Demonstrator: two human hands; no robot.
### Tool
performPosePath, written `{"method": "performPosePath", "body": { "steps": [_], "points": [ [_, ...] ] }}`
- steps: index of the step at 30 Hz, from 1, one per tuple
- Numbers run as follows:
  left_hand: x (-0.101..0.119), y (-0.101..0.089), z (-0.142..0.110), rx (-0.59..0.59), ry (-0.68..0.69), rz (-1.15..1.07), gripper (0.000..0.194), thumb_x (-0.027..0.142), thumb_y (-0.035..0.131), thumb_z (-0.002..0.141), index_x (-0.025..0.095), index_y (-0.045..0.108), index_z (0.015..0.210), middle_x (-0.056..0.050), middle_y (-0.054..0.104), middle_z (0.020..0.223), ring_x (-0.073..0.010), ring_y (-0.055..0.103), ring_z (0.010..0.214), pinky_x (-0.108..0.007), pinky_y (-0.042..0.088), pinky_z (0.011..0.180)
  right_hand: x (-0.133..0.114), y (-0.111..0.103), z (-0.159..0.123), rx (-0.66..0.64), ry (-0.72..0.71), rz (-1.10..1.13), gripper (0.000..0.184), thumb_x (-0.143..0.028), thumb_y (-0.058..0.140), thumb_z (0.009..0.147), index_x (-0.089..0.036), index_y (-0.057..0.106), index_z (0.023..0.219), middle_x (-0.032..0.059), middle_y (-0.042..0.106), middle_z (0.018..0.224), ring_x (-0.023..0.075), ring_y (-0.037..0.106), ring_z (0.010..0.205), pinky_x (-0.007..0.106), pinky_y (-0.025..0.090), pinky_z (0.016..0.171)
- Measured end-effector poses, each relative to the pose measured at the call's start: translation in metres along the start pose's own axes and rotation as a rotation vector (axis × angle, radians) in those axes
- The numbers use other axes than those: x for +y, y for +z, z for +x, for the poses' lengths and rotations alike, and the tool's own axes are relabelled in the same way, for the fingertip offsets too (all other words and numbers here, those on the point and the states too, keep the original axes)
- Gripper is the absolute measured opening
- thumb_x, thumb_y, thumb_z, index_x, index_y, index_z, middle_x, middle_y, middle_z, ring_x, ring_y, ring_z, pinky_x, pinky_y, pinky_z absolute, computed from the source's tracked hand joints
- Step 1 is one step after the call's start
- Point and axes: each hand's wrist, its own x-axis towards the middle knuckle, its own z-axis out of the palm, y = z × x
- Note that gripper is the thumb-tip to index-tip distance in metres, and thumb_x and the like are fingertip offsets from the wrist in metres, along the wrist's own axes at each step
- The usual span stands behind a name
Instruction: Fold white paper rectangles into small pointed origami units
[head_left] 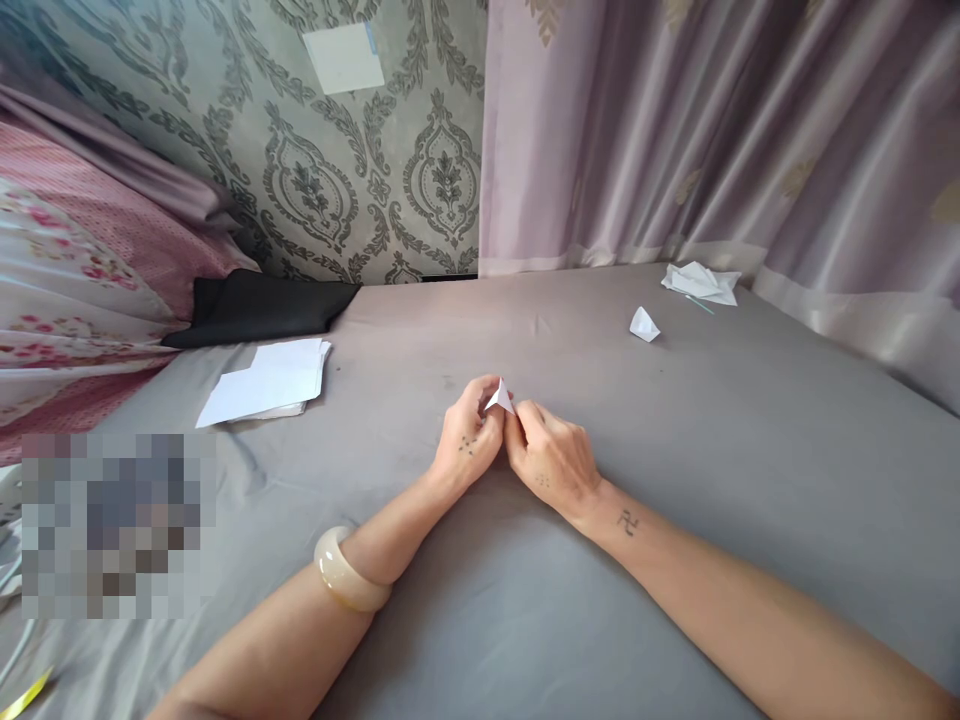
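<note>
A small folded piece of white paper (500, 398) is pinched between the fingertips of both my hands over a grey bed sheet (675, 500). My left hand (469, 436) grips it from the left, with a pale bangle (346, 577) on that forearm. My right hand (551, 455) grips it from the right. Only a small pointed tip of the paper shows above my fingers.
A stack of white paper sheets (266, 384) lies at the left. A small folded paper shape (643, 325) and a crumpled pile of paper (700, 283) lie at the far right near the lilac curtain (712, 130). A black cloth (259, 306) and floral bedding (67, 290) sit at the left.
</note>
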Motion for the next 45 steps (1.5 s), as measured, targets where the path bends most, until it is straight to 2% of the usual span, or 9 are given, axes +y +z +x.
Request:
{"method": "performPosePath", "body": {
  "steps": [12, 16, 19, 25, 29, 33, 37, 41, 45],
  "points": [
    [-0.006, -0.005, 0.0, 0.091, 0.194, 0.242, 0.035, 0.008, 0.052, 0.078, 0.02, 0.063, 0.109, -0.003, 0.072, 0.093, -0.0149, 0.066, 0.08, -0.025, 0.049, 0.074, -0.006, -0.001, -0.004, 0.13, -0.095, -0.077, 0.024, -0.015, 0.044, 0.086, -0.018, 0.053, 0.064, -0.0007, 0.057, 0.051, 0.0111, 0.053, 0.045, 0.029, 0.019, 0.047],
    [-0.005, -0.006, -0.001, 0.167, 0.18, 0.298, 0.031, 0.011, 0.058, 0.074, 0.022, 0.065, 0.102, -0.001, 0.073, 0.088, -0.0146, 0.066, 0.074, -0.025, 0.049, 0.071, -0.007, -0.003, -0.004, 0.151, -0.093, -0.063, 0.027, -0.016, 0.043, 0.086, -0.018, 0.052, 0.061, -0.0007, 0.056, 0.05, 0.0105, 0.052, 0.045, 0.028, 0.019, 0.047],
    [0.001, -0.005, 0.0, 0.234, 0.108, 0.156, 0.026, 0.014, 0.062, 0.072, 0.02, 0.062, 0.098, -0.002, 0.072, 0.085, -0.0164, 0.067, 0.077, -0.026, 0.05, 0.072, -0.008, -0.004, -0.003, 0.16, -0.09, -0.057, 0.027, -0.015, 0.042, 0.085, -0.018, 0.052, 0.06, -0.001, 0.055, 0.05, 0.0102, 0.051, 0.044, 0.028, 0.019, 0.047],
    [0.007, -0.006, 0.003, -0.005, 0.034, -0.163, 0.025, 0.015, 0.059, 0.075, 0.014, 0.066, 0.099, -0.004, 0.07, 0.082, -0.0152, 0.065, 0.077, -0.024, 0.05, 0.072, -0.006, -0.002, -0.004, 0.141, -0.101, -0.058, 0.024, -0.014, 0.043, 0.085, -0.018, 0.055, 0.065, -0.0007, 0.057, 0.053, 0.0106, 0.052, 0.048, 0.029, 0.02, 0.049],
    [0.002, -0.007, 0.003, 0.002, 0.029, -0.288, 0.024, 0.019, 0.063, 0.076, 0.016, 0.069, 0.098, -0.005, 0.072, 0.087, -0.018, 0.066, 0.083, -0.027, 0.051, 0.076, -0.002, -0.003, -0.005, 0.074, -0.015, -0.011, 0.023, -0.016, 0.045, 0.084, -0.018, 0.056, 0.064, 0.0002, 0.059, 0.055, 0.012, 0.053, 0.05, 0.03, 0.019, 0.049],
    [-0.004, -0.009, 0.003, 0.039, 0.191, -0.188, 0.025, 0.019, 0.065, 0.078, 0.02, 0.071, 0.102, -0.007, 0.068, 0.102, -0.0195, 0.062, 0.096, -0.029, 0.048, 0.083, 0.003, -0.003, -0.002, -0.086, 0.144, 0.254, 0.015, -0.016, 0.049, 0.081, -0.02, 0.061, 0.073, 0.0009, 0.065, 0.065, 0.0139, 0.057, 0.058, 0.027, 0.028, 0.052],
    [-0.008, -0.011, 0.004, 0.09, 0.348, -0.012, 0.025, 0.017, 0.061, 0.081, 0.023, 0.072, 0.103, -0.005, 0.061, 0.094, -0.0167, 0.059, 0.089, -0.027, 0.047, 0.077, 0.013, -0.002, 0.009, -0.141, 0.41, 0.872, 0.019, -0.023, 0.056, 0.08, -0.021, 0.066, 0.096, 0.004, 0.07, 0.089, 0.0172, 0.064, 0.082, 0.028, 0.044, 0.071],
    [-0.007, -0.009, 0.002, 0.027, 0.37, 0.079, 0.024, 0.014, 0.058, 0.083, 0.023, 0.07, 0.102, -0.004, 0.063, 0.09, -0.0155, 0.06, 0.084, -0.027, 0.047, 0.077, 0.019, -0.004, 0.019, -0.251, 0.57, 1.343, 0.03, -0.047, 0.057, 0.084, -0.022, 0.072, 0.091, 0.0045, 0.07, 0.091, 0.0196, 0.061, 0.093, 0.032, 0.045, 0.079],
    [-0.003, -0.007, -0.001, 0.065, 0.287, 0.086, 0.019, 0.012, 0.06, 0.08, 0.021, 0.064, 0.096, -0.002, 0.067, 0.09, -0.0146, 0.061, 0.084, -0.026, 0.046, 0.078, 0.019, -0.007, 0.021, -0.305, 0.617, 1.479, 0.031, -0.05, 0.062, 0.081, -0.022, 0.075, 0.081, 0.004, 0.068, 0.086, 0.0194, 0.059, 0.089, 0.035, 0.043, 0.083]
  ]
}}
